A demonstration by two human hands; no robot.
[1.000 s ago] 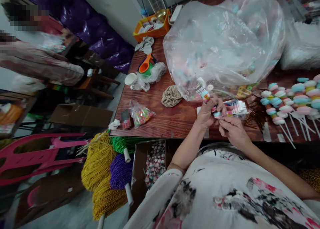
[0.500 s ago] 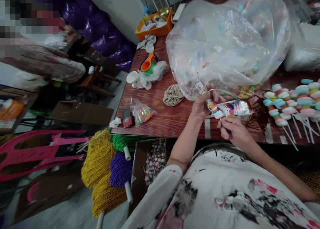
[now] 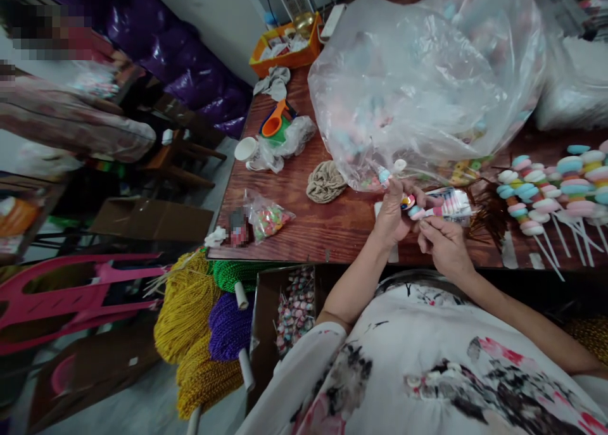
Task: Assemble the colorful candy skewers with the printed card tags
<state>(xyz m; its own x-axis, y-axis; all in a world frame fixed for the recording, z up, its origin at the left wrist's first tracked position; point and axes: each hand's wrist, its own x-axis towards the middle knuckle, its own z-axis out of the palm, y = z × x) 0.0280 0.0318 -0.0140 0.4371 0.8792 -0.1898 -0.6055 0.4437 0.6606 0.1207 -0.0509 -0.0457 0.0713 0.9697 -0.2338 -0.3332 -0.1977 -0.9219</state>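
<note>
My left hand (image 3: 395,210) is closed around a small stick of coloured candy (image 3: 415,211) at the table's front edge. My right hand (image 3: 441,237) pinches the lower end of the same candy stick, close beside the left fingers. Just behind my hands lie printed wrappers (image 3: 453,204). Finished-looking candy skewers (image 3: 534,194) with white sticks lie to the right, next to a bundle of brown twist ties (image 3: 491,213). Beyond my hands rests a large clear plastic bag (image 3: 418,80) of pastel candies.
The wooden table (image 3: 285,245) holds a beige cloth bundle (image 3: 325,182), a small candy bag (image 3: 268,220), a paper cup (image 3: 246,149) and an orange tray (image 3: 285,58). Below are cord bundles (image 3: 187,308) and a box of candies (image 3: 294,308). Another person's sleeve shows at the left.
The left hand has moved slightly right, nearer the right hand, and the candy stick now sits deeper between its fingers. The view has shifted a little.
</note>
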